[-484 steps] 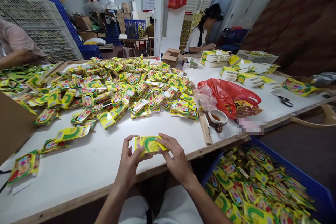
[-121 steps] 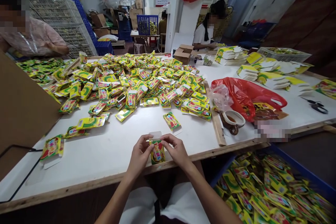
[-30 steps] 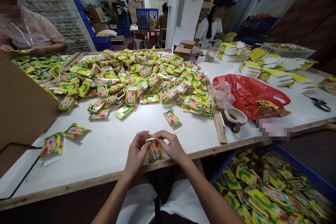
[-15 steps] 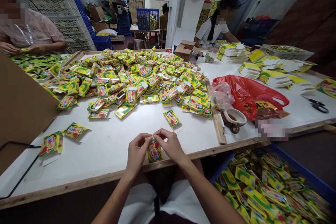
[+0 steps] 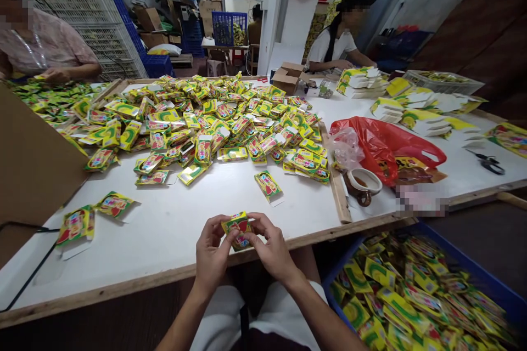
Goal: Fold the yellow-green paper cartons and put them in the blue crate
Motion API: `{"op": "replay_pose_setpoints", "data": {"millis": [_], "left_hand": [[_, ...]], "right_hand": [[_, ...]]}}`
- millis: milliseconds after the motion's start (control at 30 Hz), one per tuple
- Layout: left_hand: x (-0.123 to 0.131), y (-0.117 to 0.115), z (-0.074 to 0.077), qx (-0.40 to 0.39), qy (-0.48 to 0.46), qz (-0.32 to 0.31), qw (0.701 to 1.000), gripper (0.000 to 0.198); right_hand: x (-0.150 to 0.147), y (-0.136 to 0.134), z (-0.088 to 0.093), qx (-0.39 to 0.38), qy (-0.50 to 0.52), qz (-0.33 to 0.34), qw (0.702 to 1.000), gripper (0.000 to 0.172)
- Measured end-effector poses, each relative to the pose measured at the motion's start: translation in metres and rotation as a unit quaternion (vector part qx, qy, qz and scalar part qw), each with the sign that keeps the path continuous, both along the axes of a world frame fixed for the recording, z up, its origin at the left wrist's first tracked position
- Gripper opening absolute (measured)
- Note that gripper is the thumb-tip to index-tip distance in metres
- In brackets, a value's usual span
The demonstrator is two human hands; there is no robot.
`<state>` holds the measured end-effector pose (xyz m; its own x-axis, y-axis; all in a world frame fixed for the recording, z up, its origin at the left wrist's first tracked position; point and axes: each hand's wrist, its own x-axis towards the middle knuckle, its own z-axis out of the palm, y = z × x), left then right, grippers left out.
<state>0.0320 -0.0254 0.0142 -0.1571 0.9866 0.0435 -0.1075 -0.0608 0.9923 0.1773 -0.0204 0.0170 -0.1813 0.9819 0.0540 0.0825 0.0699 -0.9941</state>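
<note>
A small yellow-and-green printed carton (image 5: 239, 225) is gripped between both hands at the table's front edge. My left hand (image 5: 214, 247) pinches its left side, thumb on the printed face. On the right side, my right hand (image 5: 268, 244) holds it the same way, fingers behind. The carton's top end looks closed. Beyond the hands lies a single carton (image 5: 268, 185) with a white flap sticking out. Two more open-flapped cartons, one of them nearer (image 5: 76, 226) and one farther (image 5: 116, 205), rest to the left. A large heap of cartons (image 5: 197, 120) covers the table's far side.
A blue crate (image 5: 329, 279) full of flat-looking cartons stands low at right. A wooden strip (image 5: 338, 192) borders the heap. Beyond it are a brown mug (image 5: 364, 184), a red plastic bag (image 5: 382, 142) and scissors (image 5: 488, 163). A cardboard box (image 5: 37, 175) stands left. Two people work across the table.
My fingers have moved from pinching the carton's top edge to holding its sides, thumbs on the front. The carton is raised slightly and its top end now shows. The view has shifted slightly.
</note>
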Motion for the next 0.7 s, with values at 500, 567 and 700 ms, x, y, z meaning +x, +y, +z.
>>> {"op": "replay_pose_setpoints", "data": {"millis": [500,567,700], "left_hand": [[0.05,0.045,0.018,0.108,0.108,-0.221,0.963,0.05],[0.052,0.078,0.017,0.178,0.224,-0.237,0.929,0.056],[0.056,0.143,0.005,0.217,0.475,-0.329,0.787,0.075]], "right_hand": [[0.116,-0.037,0.032,0.014,-0.285,-0.097,0.953,0.043],[0.174,-0.056,0.04,-0.027,-0.39,-0.137,0.91,0.042],[0.219,-0.08,0.046,-0.029,-0.459,-0.201,0.865,0.045]]}}
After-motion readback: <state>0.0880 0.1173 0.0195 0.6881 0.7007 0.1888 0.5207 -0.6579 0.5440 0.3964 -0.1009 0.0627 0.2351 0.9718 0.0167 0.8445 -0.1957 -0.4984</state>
